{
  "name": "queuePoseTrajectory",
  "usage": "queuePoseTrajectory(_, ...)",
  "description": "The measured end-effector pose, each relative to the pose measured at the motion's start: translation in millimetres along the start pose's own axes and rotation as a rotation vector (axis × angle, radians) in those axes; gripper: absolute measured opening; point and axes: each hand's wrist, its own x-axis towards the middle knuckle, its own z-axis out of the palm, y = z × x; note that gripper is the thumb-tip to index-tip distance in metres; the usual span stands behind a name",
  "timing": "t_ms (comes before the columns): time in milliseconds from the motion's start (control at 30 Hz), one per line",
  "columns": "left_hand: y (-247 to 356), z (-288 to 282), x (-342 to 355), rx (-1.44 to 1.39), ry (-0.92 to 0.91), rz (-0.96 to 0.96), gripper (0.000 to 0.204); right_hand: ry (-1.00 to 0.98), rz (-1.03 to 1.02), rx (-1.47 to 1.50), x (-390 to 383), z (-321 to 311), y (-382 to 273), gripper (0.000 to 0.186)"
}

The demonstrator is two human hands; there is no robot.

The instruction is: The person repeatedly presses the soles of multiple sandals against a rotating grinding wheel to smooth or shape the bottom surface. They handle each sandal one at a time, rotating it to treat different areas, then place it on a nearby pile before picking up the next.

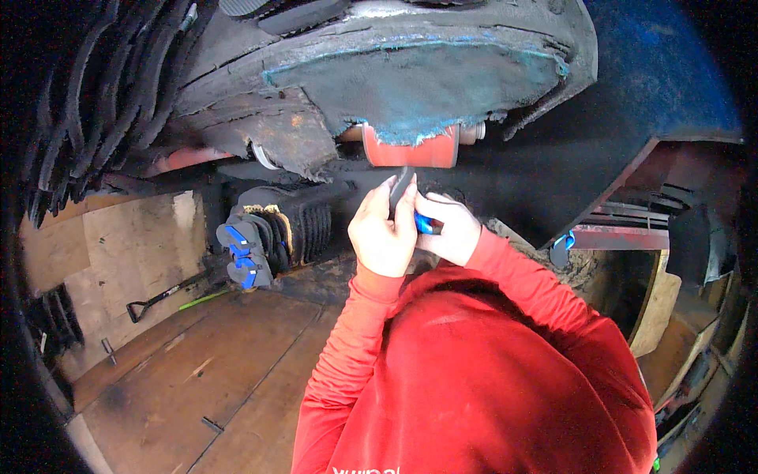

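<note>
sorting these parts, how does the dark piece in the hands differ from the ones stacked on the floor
The dark piece is a single one, held upright between the left hand and right hand near the red roller. The stacked pieces stand in a packed row on the wooden floor, several blue-ended. Both look dark and flat.

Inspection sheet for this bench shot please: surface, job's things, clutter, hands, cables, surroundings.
Surface: brown wooden boards, scuffed, with dark marks.
Job's things: a flat dark sole piece held upright below a red roller; a blue part shows between the hands.
Clutter: a row of dark sole pieces with blue parts stacked on edge at left; a black-handled tool and a green stick lie on the boards.
Hands: left hand grips the sole piece; right hand closed on its lower end, by the blue part.
Cables: nothing seen.
Surroundings: a dark hood with teal lining overhead; curved dark strips hang at upper left.
</note>
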Motion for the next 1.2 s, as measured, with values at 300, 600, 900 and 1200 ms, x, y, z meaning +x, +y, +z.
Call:
queuePoseTrajectory(300,5.2,21.2,6.0,-0.061,-0.092,-0.198,0.021,-0.136,0.195,0.035,13.3,-33.8,-9.8,0.064)
queuePoseTrajectory(600,4.4,-58.3,-64.7,-0.551,-0.058,-0.326,0.031,0.030,-0.272,-0.229,-60.6,-31.6,-57.0,0.073)
queuePoseTrajectory(900,-18.6,-8.5,-74.6,-0.605,-0.819,-0.210,0.029,0.549,0.174,-0.438,-184.5,-43.0,7.9,0.044)
queuePoseTrajectory(1200,-55.7,-32.0,-84.6,-0.463,-0.888,-0.371,0.028,1.034,0.883,-0.681,-345.7,-132.3,171.0,0.035)
